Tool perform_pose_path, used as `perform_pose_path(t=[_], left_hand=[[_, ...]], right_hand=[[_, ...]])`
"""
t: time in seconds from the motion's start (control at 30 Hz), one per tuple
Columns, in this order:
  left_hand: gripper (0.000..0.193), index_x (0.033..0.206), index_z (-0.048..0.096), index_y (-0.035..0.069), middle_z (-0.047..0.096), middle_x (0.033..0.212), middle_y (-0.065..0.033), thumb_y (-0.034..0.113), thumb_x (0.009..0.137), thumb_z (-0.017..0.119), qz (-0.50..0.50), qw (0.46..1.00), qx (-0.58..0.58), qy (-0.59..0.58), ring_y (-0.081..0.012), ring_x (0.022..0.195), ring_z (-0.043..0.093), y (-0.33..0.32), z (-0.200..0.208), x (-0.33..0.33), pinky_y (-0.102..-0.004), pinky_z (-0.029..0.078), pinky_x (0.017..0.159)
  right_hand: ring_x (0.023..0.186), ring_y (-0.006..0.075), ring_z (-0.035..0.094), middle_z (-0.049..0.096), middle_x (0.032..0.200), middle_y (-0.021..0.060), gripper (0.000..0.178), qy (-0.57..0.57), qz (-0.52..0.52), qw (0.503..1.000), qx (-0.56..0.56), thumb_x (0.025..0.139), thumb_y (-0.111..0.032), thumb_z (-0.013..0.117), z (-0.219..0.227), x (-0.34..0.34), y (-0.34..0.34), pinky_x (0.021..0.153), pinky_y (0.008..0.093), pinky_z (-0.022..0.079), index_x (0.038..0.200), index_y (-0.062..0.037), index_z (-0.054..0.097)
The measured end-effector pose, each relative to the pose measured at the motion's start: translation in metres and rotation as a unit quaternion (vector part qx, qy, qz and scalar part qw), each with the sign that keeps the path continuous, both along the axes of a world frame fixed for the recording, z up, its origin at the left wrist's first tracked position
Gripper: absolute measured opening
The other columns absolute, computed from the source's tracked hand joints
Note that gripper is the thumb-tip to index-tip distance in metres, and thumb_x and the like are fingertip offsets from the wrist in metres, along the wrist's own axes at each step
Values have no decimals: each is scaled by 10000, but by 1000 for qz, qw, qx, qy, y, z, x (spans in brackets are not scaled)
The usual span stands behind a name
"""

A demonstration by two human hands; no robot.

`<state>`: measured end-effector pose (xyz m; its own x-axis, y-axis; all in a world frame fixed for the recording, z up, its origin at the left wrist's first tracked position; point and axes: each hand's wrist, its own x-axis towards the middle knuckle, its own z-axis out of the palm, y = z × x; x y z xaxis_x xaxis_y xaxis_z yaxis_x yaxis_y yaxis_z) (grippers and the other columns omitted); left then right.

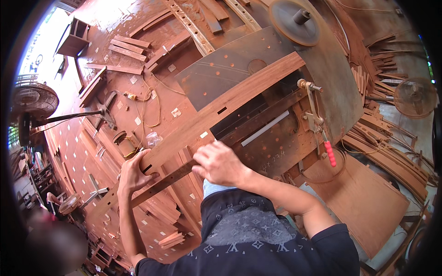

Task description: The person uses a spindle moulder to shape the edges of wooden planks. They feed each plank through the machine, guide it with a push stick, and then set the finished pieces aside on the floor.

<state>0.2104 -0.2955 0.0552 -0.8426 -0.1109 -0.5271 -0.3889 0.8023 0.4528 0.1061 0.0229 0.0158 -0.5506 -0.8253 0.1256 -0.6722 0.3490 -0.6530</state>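
One slotted plank point(182, 134): laid across metal tabletop point(207, 76)
Left hand point(133, 173): clasping plank
Right hand point(221, 163): curled beside plank, cannot tell if pinching

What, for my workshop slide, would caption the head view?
Left hand gripping a slotted wooden board across a metal machine table, right hand close by.

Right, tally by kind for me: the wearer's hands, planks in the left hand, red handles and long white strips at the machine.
Hands: 2 (left hand, right hand)
Plank: 1
Red handle: 1
Long white strip: 1
Total: 5
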Motion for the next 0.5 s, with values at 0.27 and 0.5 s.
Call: perform_pose_path(t=[0.27,0.5], left_hand=[[833,1367,665,73,764,1184,-194,224,613,987,2,1000,26,3,-375,1106,740,1,-8,-7,-438,593,953],[848,1377,654,63,774,1065,-226,231,610,975,-34,998,35,41,-364,1002,771,24,-21,-9,-445,597,882]], right_hand=[[1009,281,680,665,954,107,369,-91,0,994,53,1008,-441,670,-12,-1,-5,1018,438,493,903,-89,697],[1228,309,612,638,1235,138,678,115,-112,987,-25,750,-411,909,20,-76,40,1154,466,445,1236,-3,670]])
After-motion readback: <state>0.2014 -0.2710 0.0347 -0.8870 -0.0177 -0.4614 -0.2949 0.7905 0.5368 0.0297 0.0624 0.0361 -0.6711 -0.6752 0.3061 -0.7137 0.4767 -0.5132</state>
